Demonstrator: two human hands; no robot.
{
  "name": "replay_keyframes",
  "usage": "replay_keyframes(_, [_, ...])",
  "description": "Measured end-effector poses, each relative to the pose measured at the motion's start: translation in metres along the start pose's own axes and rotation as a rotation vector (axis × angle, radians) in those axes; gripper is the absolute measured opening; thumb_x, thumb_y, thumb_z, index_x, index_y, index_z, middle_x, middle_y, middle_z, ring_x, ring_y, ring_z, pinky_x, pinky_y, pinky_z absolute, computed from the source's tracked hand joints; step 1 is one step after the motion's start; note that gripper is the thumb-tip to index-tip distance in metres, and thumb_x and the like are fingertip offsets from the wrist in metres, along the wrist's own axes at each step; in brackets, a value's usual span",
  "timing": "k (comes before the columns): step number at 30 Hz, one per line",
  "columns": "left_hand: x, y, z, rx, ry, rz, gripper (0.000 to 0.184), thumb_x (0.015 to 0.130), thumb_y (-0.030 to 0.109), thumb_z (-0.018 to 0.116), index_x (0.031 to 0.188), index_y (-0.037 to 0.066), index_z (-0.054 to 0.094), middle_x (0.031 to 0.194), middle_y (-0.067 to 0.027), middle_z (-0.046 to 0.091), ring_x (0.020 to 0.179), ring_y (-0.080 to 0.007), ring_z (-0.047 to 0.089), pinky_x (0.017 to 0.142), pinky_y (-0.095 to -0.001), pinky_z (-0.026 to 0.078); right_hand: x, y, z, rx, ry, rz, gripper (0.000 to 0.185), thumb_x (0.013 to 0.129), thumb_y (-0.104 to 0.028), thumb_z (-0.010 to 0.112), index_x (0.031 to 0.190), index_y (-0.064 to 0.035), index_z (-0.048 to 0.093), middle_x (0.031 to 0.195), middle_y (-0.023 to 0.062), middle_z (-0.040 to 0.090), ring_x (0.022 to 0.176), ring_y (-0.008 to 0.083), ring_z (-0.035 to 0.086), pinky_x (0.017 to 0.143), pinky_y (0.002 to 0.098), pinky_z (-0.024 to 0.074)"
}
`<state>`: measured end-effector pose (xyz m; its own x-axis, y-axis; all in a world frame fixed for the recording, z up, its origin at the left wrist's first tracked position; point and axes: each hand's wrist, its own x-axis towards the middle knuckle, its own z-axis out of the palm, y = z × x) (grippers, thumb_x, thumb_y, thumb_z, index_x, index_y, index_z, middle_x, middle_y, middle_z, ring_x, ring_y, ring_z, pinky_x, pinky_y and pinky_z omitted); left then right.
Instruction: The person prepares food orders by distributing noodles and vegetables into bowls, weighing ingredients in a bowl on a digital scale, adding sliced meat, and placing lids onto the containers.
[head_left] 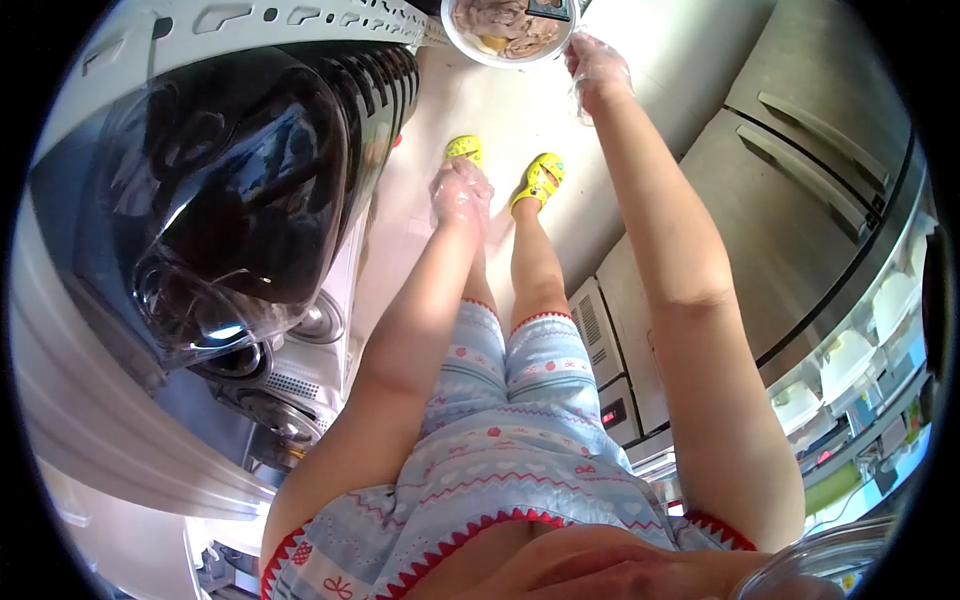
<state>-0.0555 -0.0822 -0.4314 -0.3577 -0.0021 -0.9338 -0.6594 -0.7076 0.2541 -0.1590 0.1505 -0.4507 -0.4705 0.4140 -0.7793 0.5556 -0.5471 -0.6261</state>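
Note:
My right hand (598, 72), in a clear plastic glove, is closed at the right rim of a white round tub (560, 52) at the top of the view. Brownish-pink food (505, 25) fills the tub, with a dark object (549, 9) at its upper right. Nearer the middle, my left hand (461, 190), also in a clear glove, hangs above the floor with its fingers curled; whether it holds anything is hidden.
Dark, clear-covered containers (250, 180) stand at the left beside a white perforated rack (220, 28). Stainless steel cabinets (790, 190) line the right. Yellow clogs (541, 180) are on the light floor (410, 250).

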Motion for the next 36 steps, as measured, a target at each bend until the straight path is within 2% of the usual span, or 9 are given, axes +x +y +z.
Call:
replay_keyframes(2, [-0.003, 0.009, 0.016, 0.047, -0.035, 0.001, 0.028, 0.09, 0.017, 0.039, 0.063, 0.015, 0.037, 0.052, 0.0031, 0.028, 0.043, -0.0116, 0.027, 0.042, -0.0256, 0.023, 0.008, -0.009, 0.0, -0.036, 0.003, -0.034, 0.015, 0.089, -0.014, 0.063, 0.097, -0.0022, 0.061, 0.075, 0.0024, 0.06, 0.059, 0.0101, 0.051, 0.057, 0.0214, 0.0442])
replay_keyframes(3, [0.005, 0.013, 0.013, -0.02, -0.188, -0.05, 0.027, 0.089, 0.018, 0.042, 0.062, 0.016, 0.038, 0.051, 0.0013, 0.03, 0.041, -0.0139, 0.03, 0.038, -0.0271, 0.025, 0.013, -0.012, -0.002, -0.116, -0.018, -0.076, 0.018, 0.088, -0.016, 0.064, 0.099, -0.0021, 0.061, 0.076, 0.0014, 0.06, 0.061, 0.0092, 0.051, 0.058, 0.0205, 0.0437])
replay_keyframes(8, [0.001, 0.027, 0.044, 0.15, -0.144, -0.078, 0.033, 0.093, 0.028, 0.043, 0.063, 0.015, 0.041, 0.054, 0.0, 0.036, 0.042, -0.0153, 0.033, 0.039, -0.0273, 0.028, 0.016, -0.009, -0.008, -0.117, -0.073, -0.109, 0.022, 0.088, -0.018, 0.065, 0.102, -0.0017, 0.06, 0.081, 0.0036, 0.062, 0.064, 0.0099, 0.052, 0.061, 0.0204, 0.0449])
replay_keyframes(13, [0.037, 0.023, 0.071, 0.407, -0.113, 0.379, 0.02, 0.096, 0.026, 0.038, 0.081, 0.013, 0.044, 0.067, 0.0004, 0.043, 0.05, -0.0121, 0.038, 0.044, -0.0261, 0.031, -0.02, 0.015, -0.003, 0.18, -0.049, 0.0, 0.019, 0.088, -0.015, 0.062, 0.098, 0.0, 0.058, 0.084, 0.0089, 0.063, 0.068, 0.0139, 0.056, 0.06, 0.0236, 0.0476])
replay_keyframes(20, [0.058, 0.032, 0.078, 0.315, -0.045, 0.282, 0.013, 0.094, 0.019, 0.048, 0.096, 0.008, 0.054, 0.07, -0.0007, 0.049, 0.055, -0.0119, 0.044, 0.048, -0.0237, 0.036, -0.036, 0.013, -0.001, 0.285, 0.144, 0.048, 0.013, 0.088, -0.014, 0.059, 0.092, -0.0014, 0.057, 0.075, 0.0061, 0.057, 0.062, 0.013, 0.052, 0.054, 0.0247, 0.0432])
replay_keyframes(22, [0.059, 0.033, 0.086, 0.258, -0.055, 0.253, 0.014, 0.093, 0.02, 0.056, 0.095, 0.007, 0.057, 0.075, -0.0012, 0.054, 0.057, -0.0106, 0.045, 0.049, -0.023, 0.037, -0.046, 0.007, -0.005, 0.249, 0.156, -0.072, 0.015, 0.089, -0.017, 0.058, 0.088, -0.0022, 0.058, 0.072, 0.0045, 0.056, 0.06, 0.012, 0.049, 0.053, 0.0242, 0.0408])
replay_keyframes(28, [0.052, 0.035, 0.103, 0.53, -0.069, 0.394, 0.026, 0.089, 0.028, 0.064, 0.095, 0.004, 0.061, 0.079, -0.0016, 0.061, 0.061, -0.0084, 0.046, 0.055, -0.0228, 0.037, -0.086, -0.042, 0.013, 0.135, -0.092, -0.222, 0.031, 0.092, -0.028, 0.056, 0.1, 0.0013, 0.063, 0.073, 0.002, 0.055, 0.06, 0.0071, 0.044, 0.054, 0.0206, 0.0376])
replay_keyframes(30, [0.053, 0.034, 0.105, 0.531, -0.082, 0.402, 0.027, 0.089, 0.028, 0.064, 0.098, 0.003, 0.061, 0.082, -0.0023, 0.063, 0.063, -0.0086, 0.048, 0.056, -0.023, 0.038, -0.085, -0.049, 0.019, -0.133, -0.17, -0.209, 0.029, 0.091, -0.026, 0.06, 0.1, 0.0013, 0.062, 0.074, 0.0029, 0.056, 0.062, 0.0077, 0.045, 0.055, 0.0214, 0.0382])
replay_keyframes(36, [0.053, 0.037, 0.111, 0.518, -0.09, 0.388, 0.026, 0.089, 0.024, 0.064, 0.103, 0.002, 0.061, 0.087, -0.0038, 0.065, 0.066, -0.0087, 0.05, 0.059, -0.0232, 0.04, -0.07, -0.047, 0.027, 0.09, -0.256, -0.19, 0.02, 0.089, -0.021, 0.063, 0.09, -0.0016, 0.057, 0.075, 0.0045, 0.057, 0.062, 0.0094, 0.046, 0.055, 0.0224, 0.0386])
